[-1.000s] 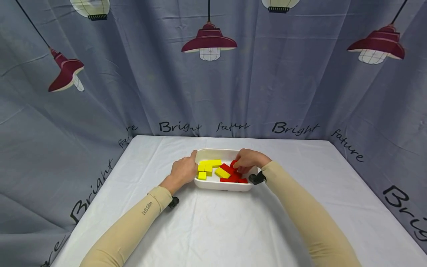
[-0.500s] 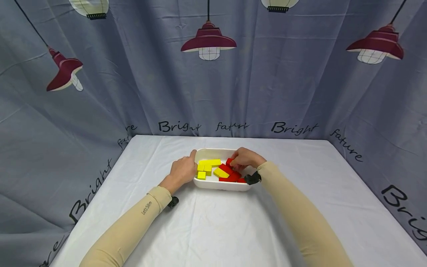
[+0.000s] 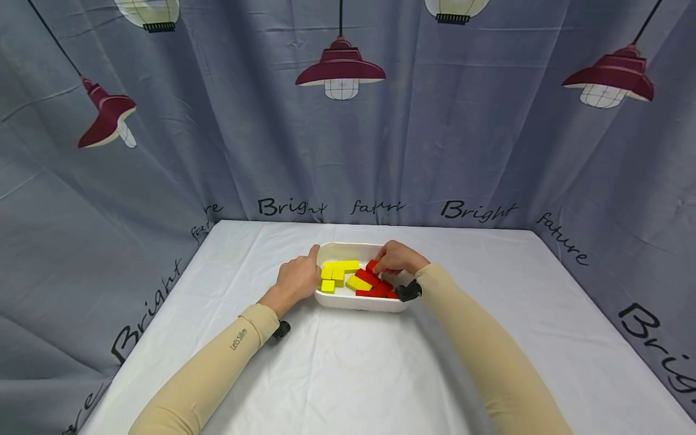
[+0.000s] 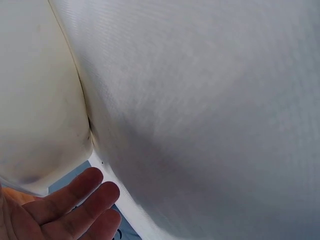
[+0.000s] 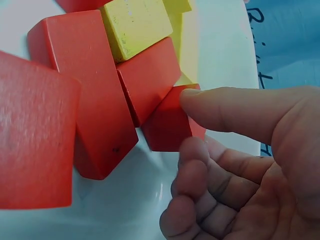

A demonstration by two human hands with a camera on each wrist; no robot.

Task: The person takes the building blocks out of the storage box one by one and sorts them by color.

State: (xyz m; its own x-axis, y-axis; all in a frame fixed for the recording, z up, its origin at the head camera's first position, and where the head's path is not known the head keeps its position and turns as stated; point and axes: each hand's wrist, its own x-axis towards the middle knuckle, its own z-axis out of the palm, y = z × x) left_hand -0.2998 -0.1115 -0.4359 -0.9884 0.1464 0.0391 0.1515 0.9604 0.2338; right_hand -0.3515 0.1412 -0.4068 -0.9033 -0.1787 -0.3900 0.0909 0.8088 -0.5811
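Observation:
A white tray holds yellow blocks mostly on its left side and red blocks on its right. My left hand touches the tray's left end, one finger pointing forward along the rim. In the left wrist view, several fingers extend loosely beside the tray's outer wall; the thumb is hidden. My right hand reaches inside over the far right side, pinching a small red block between thumb and fingers. That block touches another red block in the right wrist view.
The tray stands on a white-covered table. A grey-blue curtain printed with lamps and lettering hangs behind and along both sides. A larger red block leans near other blocks inside the tray.
My right hand has moved left, bringing the pinched red block toward the tray's middle, nearer the other blocks. My left hand stays at the tray's left end.

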